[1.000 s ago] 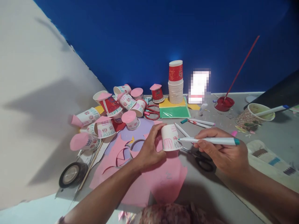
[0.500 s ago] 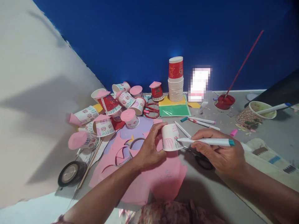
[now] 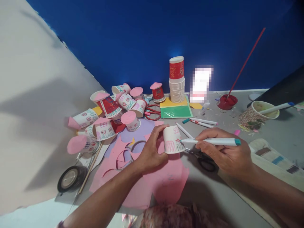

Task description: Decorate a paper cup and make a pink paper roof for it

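My left hand (image 3: 151, 151) grips a small white paper cup (image 3: 172, 139) turned upside down, with a pink door and window drawn on it. My right hand (image 3: 225, 154) holds a white marker with a teal end (image 3: 215, 141), its tip touching the cup's right side near the rim. Both hands hover over pink paper sheets (image 3: 166, 182) lying on the grey table (image 3: 213, 196).
A heap of decorated cups with pink roofs (image 3: 111, 110) lies at the left. A stack of cups (image 3: 177, 80), green and yellow paper (image 3: 175, 111), red scissors (image 3: 152, 113), loose markers (image 3: 201, 122), black scissors (image 3: 206, 163), a tape roll (image 3: 71, 178) and a patterned cup (image 3: 255, 115) surround the hands.
The marker tip shifted slightly along the cup's side while both hands stayed in place. The camera view drifted a little.
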`<state>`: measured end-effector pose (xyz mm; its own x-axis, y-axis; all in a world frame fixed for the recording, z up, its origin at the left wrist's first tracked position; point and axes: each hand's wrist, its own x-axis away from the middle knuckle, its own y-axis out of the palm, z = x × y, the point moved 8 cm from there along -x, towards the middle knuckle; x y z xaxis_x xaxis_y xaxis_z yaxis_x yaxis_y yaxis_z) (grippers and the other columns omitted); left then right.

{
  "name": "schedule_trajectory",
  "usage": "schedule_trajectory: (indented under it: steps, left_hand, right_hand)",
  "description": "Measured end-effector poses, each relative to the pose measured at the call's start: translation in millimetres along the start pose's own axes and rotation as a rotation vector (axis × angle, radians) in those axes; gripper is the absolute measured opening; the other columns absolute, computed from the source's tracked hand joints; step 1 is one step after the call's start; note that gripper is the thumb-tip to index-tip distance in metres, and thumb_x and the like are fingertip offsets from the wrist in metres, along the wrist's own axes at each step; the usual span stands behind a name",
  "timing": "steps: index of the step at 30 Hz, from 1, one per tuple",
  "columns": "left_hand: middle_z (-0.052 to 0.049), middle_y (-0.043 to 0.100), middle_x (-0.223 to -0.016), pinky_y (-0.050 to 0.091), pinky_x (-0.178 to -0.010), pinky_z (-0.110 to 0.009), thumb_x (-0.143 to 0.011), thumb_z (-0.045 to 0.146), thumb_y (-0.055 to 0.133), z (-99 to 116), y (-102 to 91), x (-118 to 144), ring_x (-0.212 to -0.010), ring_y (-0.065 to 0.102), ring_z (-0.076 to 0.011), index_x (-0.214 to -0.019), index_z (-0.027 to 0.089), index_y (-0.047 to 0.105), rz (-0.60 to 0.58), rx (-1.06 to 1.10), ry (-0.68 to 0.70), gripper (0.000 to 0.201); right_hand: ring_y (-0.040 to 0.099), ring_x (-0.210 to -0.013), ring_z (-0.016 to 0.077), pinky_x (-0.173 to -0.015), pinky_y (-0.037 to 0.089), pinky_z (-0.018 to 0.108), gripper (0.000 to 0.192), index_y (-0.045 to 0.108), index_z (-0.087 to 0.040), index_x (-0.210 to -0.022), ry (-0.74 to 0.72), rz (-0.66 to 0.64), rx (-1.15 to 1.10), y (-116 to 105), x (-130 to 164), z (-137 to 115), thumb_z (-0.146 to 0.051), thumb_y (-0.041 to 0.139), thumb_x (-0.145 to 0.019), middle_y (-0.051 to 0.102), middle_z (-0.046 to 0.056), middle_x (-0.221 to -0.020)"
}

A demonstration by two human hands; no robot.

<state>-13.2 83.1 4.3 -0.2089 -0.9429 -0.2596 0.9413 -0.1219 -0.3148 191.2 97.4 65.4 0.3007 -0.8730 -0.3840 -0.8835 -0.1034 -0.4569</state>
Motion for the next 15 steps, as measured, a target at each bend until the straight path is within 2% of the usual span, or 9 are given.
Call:
schedule_trajectory:
  steps: [6,10,15]
  left_hand:
    - [-0.012,0.051,-0.148,0.042,-0.125,-0.052,-0.07,0.003,0.069,-3.0,1.5,1.2,-0.142,0.053,-0.0312,-0.142,0.026,0.044,-0.007,0.06,-0.037,0.08]
    - [-0.012,0.051,-0.148,0.041,-0.125,-0.052,-0.069,0.002,0.068,-6.2,3.8,1.8,-0.141,0.054,-0.0301,-0.142,0.025,0.044,-0.011,0.144,-0.07,0.08]
    - [-0.013,0.05,-0.148,0.04,-0.126,-0.053,-0.069,0.004,0.071,-7.8,4.3,1.5,-0.143,0.053,-0.0309,-0.142,0.026,0.044,-0.009,0.182,-0.078,0.08]
  right_hand:
    - [0.067,-0.055,0.0177,-0.053,0.054,0.031,0.015,0.073,-0.029,-0.085,-0.034,-0.025,0.017,3.2,0.3,-0.4,-0.034,0.066,-0.097,0.077,0.001,-0.074]
    - [0.064,-0.05,0.016,-0.048,0.051,0.029,0.015,0.073,-0.028,-0.084,0.004,-0.007,0.008,0.2,-0.9,2.4,-0.033,0.067,-0.096,0.075,0.0,-0.07]
    - [0.066,-0.052,0.0158,-0.049,0.051,0.027,0.016,0.074,-0.026,-0.082,0.011,-0.009,-0.008,-1.1,-3.2,1.0,-0.032,0.067,-0.095,0.074,0.0,-0.069]
